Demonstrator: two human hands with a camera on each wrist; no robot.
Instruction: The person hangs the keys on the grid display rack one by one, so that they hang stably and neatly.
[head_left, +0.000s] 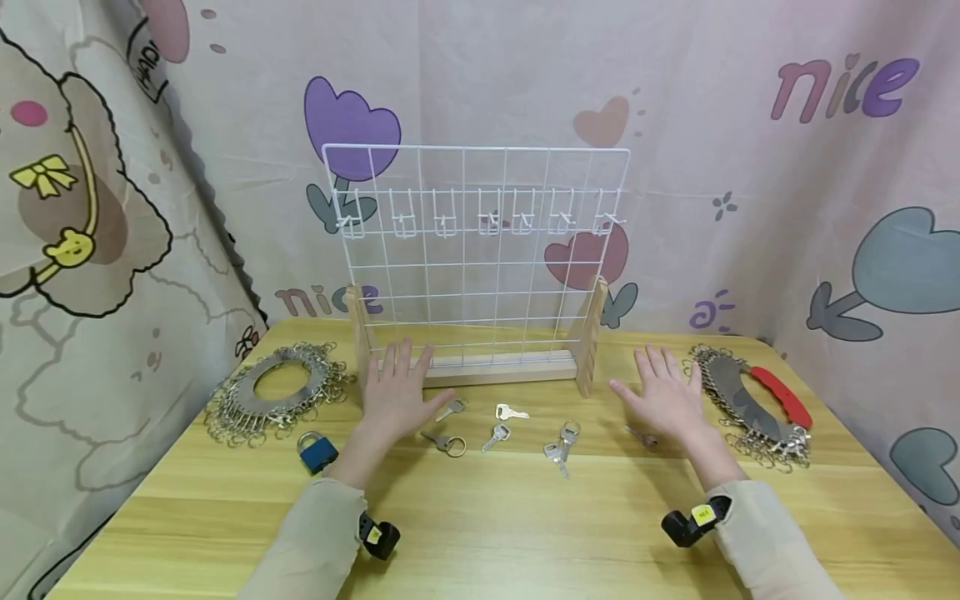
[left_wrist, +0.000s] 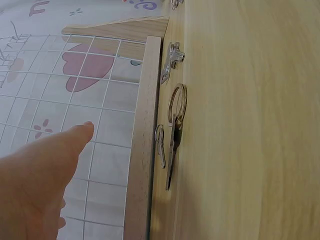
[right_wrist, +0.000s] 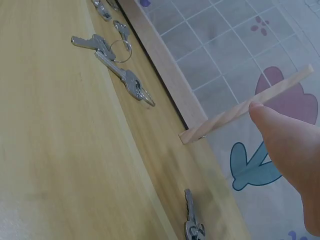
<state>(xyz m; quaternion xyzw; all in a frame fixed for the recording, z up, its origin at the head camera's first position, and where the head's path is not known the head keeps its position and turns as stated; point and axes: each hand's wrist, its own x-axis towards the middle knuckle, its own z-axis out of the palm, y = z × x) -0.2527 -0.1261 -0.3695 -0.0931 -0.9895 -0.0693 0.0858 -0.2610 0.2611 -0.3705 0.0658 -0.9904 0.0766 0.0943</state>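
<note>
Nearest the camera, two sleeved forearms reach over the desk (head_left: 480, 533). The left hand (head_left: 397, 390) and the right hand (head_left: 663, 393) lie flat with fingers spread, holding nothing. The loose keys (head_left: 504, 425) lie in a row between the hands, just in front of the wire rack (head_left: 476, 258); the left hand is closer. A blue padlock (head_left: 318, 451) sits left of the rack's wooden base
</note>
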